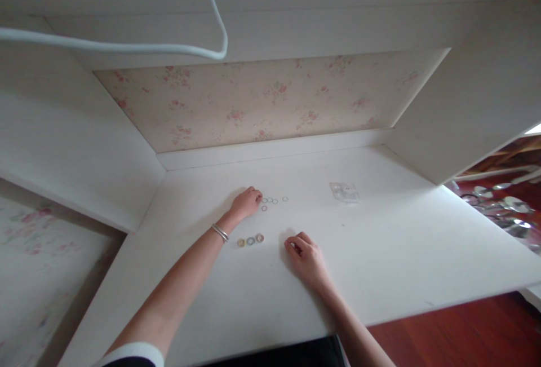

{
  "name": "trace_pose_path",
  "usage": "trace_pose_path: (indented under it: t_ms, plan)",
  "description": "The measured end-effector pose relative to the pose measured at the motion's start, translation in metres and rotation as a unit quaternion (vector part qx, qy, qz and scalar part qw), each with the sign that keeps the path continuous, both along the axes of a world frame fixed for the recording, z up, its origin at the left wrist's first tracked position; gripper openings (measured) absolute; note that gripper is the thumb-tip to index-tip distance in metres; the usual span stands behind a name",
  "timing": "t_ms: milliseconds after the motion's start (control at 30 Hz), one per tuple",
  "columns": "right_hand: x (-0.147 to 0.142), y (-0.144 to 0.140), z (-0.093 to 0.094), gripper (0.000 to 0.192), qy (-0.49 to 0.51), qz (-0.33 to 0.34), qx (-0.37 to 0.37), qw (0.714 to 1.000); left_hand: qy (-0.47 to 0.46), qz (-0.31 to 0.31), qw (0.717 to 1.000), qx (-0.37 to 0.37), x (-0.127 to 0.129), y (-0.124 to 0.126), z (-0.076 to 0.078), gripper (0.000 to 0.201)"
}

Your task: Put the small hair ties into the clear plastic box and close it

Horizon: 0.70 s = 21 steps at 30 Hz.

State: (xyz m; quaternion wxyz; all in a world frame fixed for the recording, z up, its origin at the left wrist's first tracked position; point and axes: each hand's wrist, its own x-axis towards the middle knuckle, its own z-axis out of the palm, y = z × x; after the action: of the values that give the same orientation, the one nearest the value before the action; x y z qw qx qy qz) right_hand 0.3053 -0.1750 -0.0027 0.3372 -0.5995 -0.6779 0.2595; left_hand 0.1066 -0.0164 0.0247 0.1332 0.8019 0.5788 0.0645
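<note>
My left hand (248, 202) reaches out over the white tabletop, fingers pinched down beside a small group of thin rings (275, 202). Its fingertips come right up to the nearest ring; what lies between them is too small to tell. One thin ring (285, 199) lies a little apart to the right. Nearer to me, three thicker rings (251, 241), gold, silver-blue and rose-toned, are lined up in a row below the left wrist. My right hand (307, 260) rests on the table right of that row, with curled fingers whose contents are hidden.
A small clear plastic packet (344, 193) lies toward the back right of the white table (393, 243). White panels wall in the back and sides. A white bent rod (169, 48) hangs overhead at upper left. Shiny metal objects (507, 206) stand beyond the right edge.
</note>
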Motion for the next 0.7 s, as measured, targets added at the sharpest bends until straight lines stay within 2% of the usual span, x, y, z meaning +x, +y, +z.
trace_pose_path:
  t_ms: [300, 467, 700]
  plan:
    - [0.000, -0.001, 0.002, 0.028, -0.004, -0.001, 0.004, 1.000, 0.001, -0.011, 1.000, -0.019, 0.007, 0.007, 0.001, 0.023]
    - [0.000, 0.000, 0.001, 0.028, -0.014, -0.004, 0.004, 1.000, 0.006, -0.024, 0.999, -0.048, 0.003, 0.009, -0.001, 0.015]
    - [-0.001, -0.001, 0.002, 0.029, -0.021, 0.004, 0.000, 1.000, -0.014, -0.031, 0.996, -0.082, -0.006, -0.001, 0.001, 0.012]
